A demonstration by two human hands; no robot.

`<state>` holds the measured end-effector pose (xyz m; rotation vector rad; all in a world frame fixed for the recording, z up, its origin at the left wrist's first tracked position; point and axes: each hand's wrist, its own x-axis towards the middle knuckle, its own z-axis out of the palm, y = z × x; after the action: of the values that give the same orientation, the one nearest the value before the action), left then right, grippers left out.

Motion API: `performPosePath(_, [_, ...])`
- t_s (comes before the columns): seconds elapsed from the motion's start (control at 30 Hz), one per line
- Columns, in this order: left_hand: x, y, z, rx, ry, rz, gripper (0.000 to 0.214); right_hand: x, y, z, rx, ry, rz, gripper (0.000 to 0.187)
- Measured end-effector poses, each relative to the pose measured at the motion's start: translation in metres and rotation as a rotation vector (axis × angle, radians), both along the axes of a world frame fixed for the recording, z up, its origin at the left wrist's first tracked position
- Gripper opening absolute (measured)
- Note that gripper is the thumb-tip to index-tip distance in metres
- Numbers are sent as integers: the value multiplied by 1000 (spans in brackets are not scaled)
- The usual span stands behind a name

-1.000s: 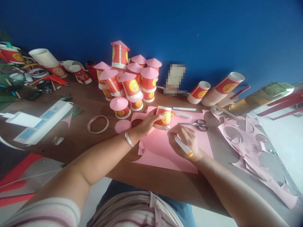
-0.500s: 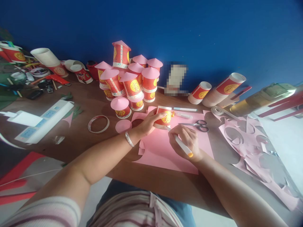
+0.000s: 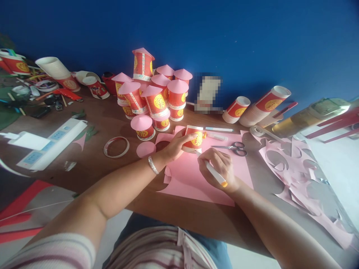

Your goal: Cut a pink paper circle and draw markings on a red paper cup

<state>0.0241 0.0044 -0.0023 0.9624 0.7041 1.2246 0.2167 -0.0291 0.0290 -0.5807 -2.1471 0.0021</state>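
Observation:
My left hand (image 3: 176, 145) is closed around a red paper cup (image 3: 193, 139) with a yellow emblem, held above a pink paper sheet (image 3: 207, 186). In my right hand (image 3: 217, 168) is a white marker pen (image 3: 216, 173) with an orange end. Its tip meets the cup's white band near the lower edge. Beyond the cup, a capped marker (image 3: 215, 136) and a slim blue-and-white pen (image 3: 219, 129) lie flat. Dark-handled scissors (image 3: 238, 148) rest on the sheet to the right. Left of my left hand is a pink paper disc (image 3: 146, 150).
Stacked red cups with pink cone tops (image 3: 156, 102) stand behind my left hand. A tape roll (image 3: 116, 147) and a power strip (image 3: 53, 144) lie left. Pink paper scraps (image 3: 303, 179), a cup stack (image 3: 265, 106) and a bottle (image 3: 308, 117) are at right.
My right hand with the marker has shifted very slightly left along the cup's lower band. The left hand and cup stay in nearly the same place.

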Motion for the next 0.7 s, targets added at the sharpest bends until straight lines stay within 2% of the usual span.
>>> performPosePath(0.5, [1,-1,3,22,27,3,32,0,1,-1,-8,1,9,19])
performPosePath(0.7, [3,0,6,19,-2,-9,33,0,0,2,0,30,58,21])
